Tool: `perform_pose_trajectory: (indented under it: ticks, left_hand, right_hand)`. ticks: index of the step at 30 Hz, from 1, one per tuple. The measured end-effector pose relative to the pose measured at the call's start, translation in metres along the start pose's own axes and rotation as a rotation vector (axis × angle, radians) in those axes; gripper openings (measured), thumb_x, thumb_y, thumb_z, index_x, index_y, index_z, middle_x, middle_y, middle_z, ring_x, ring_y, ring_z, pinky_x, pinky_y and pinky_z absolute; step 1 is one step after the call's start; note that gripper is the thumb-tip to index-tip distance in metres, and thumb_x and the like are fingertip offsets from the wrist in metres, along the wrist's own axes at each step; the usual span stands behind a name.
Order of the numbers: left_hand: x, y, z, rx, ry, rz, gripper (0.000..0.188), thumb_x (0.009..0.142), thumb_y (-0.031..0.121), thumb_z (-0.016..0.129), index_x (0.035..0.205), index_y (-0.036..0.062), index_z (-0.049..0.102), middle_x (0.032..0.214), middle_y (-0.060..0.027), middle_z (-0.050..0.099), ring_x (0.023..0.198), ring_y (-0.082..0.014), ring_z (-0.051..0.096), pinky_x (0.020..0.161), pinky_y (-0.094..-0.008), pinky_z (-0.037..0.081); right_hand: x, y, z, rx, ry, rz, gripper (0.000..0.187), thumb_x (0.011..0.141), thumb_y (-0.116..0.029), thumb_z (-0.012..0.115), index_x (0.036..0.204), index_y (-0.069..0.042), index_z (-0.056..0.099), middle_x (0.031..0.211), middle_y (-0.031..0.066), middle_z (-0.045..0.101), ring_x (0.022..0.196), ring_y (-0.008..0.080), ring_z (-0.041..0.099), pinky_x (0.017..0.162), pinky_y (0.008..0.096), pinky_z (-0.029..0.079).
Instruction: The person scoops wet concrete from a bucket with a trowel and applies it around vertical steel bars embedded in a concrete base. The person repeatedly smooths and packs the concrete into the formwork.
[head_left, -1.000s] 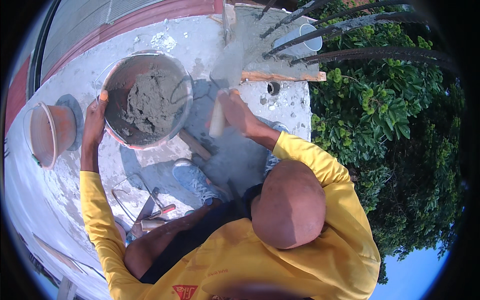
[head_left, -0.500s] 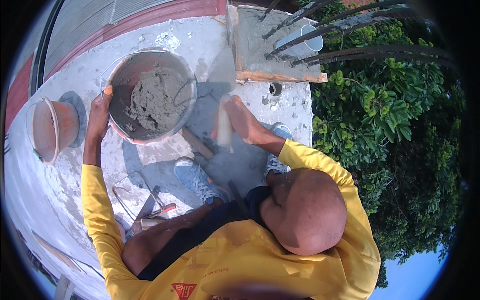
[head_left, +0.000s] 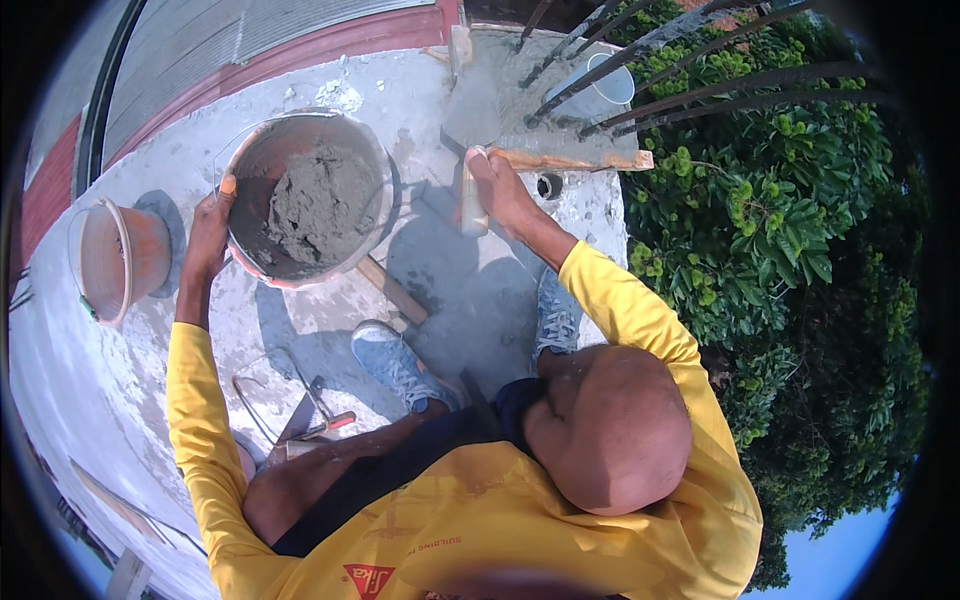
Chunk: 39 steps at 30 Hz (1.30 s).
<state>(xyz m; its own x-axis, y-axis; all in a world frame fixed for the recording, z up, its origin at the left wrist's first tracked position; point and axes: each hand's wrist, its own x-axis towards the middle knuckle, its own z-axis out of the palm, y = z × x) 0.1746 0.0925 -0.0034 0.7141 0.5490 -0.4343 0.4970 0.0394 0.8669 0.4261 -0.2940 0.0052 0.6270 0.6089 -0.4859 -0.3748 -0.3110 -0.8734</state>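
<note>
A bucket [head_left: 255, 232] of wet grey mortar [head_left: 325, 205] tilts toward me at the left. My left hand [head_left: 212, 228] is closed on its left rim, the thumb lying on the rim. My right hand [head_left: 500, 192] is closed around the pale handle of a trowel [head_left: 474, 212]. The grey trowel blade [head_left: 471, 108] points away from me over the fresh mortar surface beside a wooden board [head_left: 575, 160], and it is partly smeared. Whether the blade touches that surface, I cannot tell.
A second orange bucket [head_left: 150, 255] stands at the far left. Near my feet are a piece of wood [head_left: 392, 290] and a saw with a red part [head_left: 340, 420]. Steel bars [head_left: 740, 80] jut out at the upper right by a white pipe [head_left: 612, 88]. Leafy trees [head_left: 780, 230] border the right edge.
My right hand and the trowel have moved away from me and slightly right, toward the board. My left hand stays on the bucket rim.
</note>
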Motion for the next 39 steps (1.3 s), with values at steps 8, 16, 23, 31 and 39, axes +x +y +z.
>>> perform_pose_trajectory:
  ticks: [8, 16, 23, 31, 39]
  left_hand:
    - [-0.001, 0.018, 0.014, 0.036, 0.01, 0.018, 0.063, 0.108, 0.055, 0.057, 0.122, -0.0051, 0.07, 0.111, -0.0055, 0.072, 0.101, -0.0127, 0.061, 0.09, -0.0297, 0.049]
    - [-0.002, 0.054, 0.048, -0.069, 0.005, 0.12, 0.045, 0.105, 0.043, 0.068, 0.113, -0.001, 0.074, 0.096, -0.0003, 0.072, 0.082, -0.0071, 0.061, 0.07, -0.0246, 0.048]
    - [0.013, 0.105, 0.056, 0.181, 0.121, 0.256, 0.047, 0.104, 0.044, 0.07, 0.113, -0.0025, 0.077, 0.088, -0.0026, 0.073, 0.077, -0.0091, 0.063, 0.069, -0.0291, 0.052]
    - [0.013, 0.106, 0.113, 0.554, 0.162, 0.401, 0.052, 0.103, 0.051, 0.067, 0.124, 0.0038, 0.076, 0.09, -0.011, 0.077, 0.08, -0.0174, 0.072, 0.075, -0.0362, 0.057]
    - [0.025, 0.121, 0.099, 0.481, 0.143, 0.242, 0.058, 0.104, 0.054, 0.064, 0.129, 0.0026, 0.074, 0.098, -0.0096, 0.078, 0.087, -0.0162, 0.073, 0.081, -0.0333, 0.059]
  right_hand:
    - [0.05, -0.023, -0.015, 0.082, 0.001, -0.04, 0.041, 0.111, -0.042, 0.044, 0.117, -0.001, 0.044, 0.084, 0.01, 0.06, 0.057, 0.0228, 0.067, 0.05, 0.036, 0.054]
    - [-0.019, -0.086, -0.031, -0.308, -0.162, -0.093, 0.059, 0.108, -0.044, 0.055, 0.14, 0.004, 0.045, 0.081, 0.0089, 0.062, 0.056, 0.0152, 0.064, 0.051, 0.0308, 0.049]
    - [-0.063, -0.106, -0.012, -1.212, -0.216, -0.473, 0.036, 0.102, -0.023, 0.059, 0.124, 0.004, 0.06, 0.099, 0.0297, 0.07, 0.09, 0.0463, 0.07, 0.082, 0.0544, 0.053]
    - [0.013, -0.084, 0.033, -1.428, -0.581, -0.595, 0.036, 0.099, -0.022, 0.062, 0.118, 0.008, 0.066, 0.088, 0.0275, 0.071, 0.089, 0.0444, 0.072, 0.08, 0.0519, 0.057]
    - [0.038, -0.08, -0.008, -0.728, -0.874, -0.126, 0.049, 0.102, -0.034, 0.065, 0.129, 0.007, 0.062, 0.089, 0.013, 0.07, 0.064, 0.017, 0.067, 0.058, 0.0325, 0.053]
